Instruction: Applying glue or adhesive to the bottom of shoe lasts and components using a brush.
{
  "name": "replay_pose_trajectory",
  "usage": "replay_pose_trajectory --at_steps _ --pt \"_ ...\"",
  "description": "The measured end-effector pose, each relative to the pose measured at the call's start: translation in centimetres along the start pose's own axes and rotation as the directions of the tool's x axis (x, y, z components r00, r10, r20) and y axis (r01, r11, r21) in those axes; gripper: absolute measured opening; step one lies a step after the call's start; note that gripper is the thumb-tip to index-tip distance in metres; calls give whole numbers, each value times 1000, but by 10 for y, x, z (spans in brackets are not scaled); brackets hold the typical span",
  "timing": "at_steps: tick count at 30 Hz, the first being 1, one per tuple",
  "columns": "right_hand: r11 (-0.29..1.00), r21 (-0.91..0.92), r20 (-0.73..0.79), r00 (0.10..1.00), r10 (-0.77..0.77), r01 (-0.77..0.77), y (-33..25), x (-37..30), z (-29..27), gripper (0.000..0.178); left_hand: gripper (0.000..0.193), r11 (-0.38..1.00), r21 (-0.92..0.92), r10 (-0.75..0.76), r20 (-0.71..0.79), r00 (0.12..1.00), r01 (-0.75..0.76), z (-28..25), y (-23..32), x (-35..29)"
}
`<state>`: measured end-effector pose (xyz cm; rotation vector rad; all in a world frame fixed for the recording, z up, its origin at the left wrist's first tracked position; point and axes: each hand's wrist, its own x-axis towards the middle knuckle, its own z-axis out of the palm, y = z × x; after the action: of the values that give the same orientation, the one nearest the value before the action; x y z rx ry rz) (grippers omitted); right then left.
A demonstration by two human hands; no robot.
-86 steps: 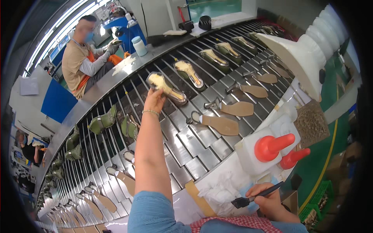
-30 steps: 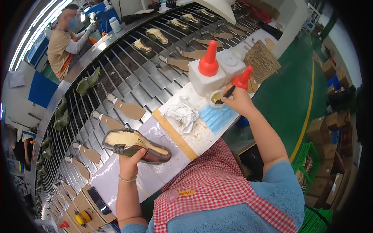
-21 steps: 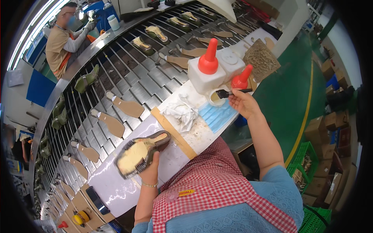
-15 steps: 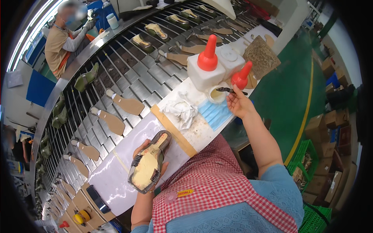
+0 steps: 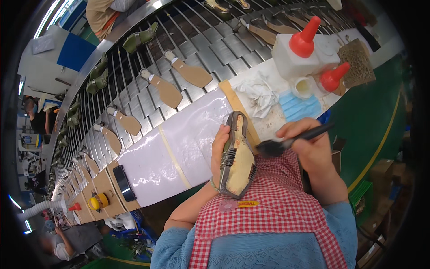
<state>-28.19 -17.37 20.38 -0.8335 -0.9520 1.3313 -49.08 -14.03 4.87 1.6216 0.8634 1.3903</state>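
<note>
My left hand (image 5: 218,150) is closed around a shoe upper on a last (image 5: 242,168), its cream underside turned up and its toe end toward me. Black-threaded or strap edges wrap over both sides of that underside. In my right hand (image 5: 313,150) is a black-handled brush (image 5: 271,148), gripped between thumb and fingers. The brush head is blurred and close to the right side of the shoe; I cannot tell whether it touches. Beyond my right hand a small white pot (image 5: 303,87) with pale yellowish liquid stands open.
White bottles (image 5: 286,58) with red nozzle caps stand by the pot. Nearby lie a crumpled white cloth (image 5: 259,95), a blue face mask (image 5: 299,106) and a rough brown block (image 5: 356,58). Tan soles (image 5: 192,74) and green shoe uppers (image 5: 139,38) sit on the slatted metal conveyor. A phone (image 5: 124,183) lies left.
My right hand has carried the brush from the pot toward me, to the shoe. My left hand now holds the shoe nearer my apron. The whole view has shifted.
</note>
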Motion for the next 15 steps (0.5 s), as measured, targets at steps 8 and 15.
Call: replay_pose_trajectory --at_steps 8,15 --pt "975 -191 70 989 132 -117 18 -4 22 15 70 980 -195 40 52 998 -29 4 13 1" --pt "810 -541 175 972 -155 227 15 -3 29 17 65 982 -178 70 15 997 -66 7 18 1"
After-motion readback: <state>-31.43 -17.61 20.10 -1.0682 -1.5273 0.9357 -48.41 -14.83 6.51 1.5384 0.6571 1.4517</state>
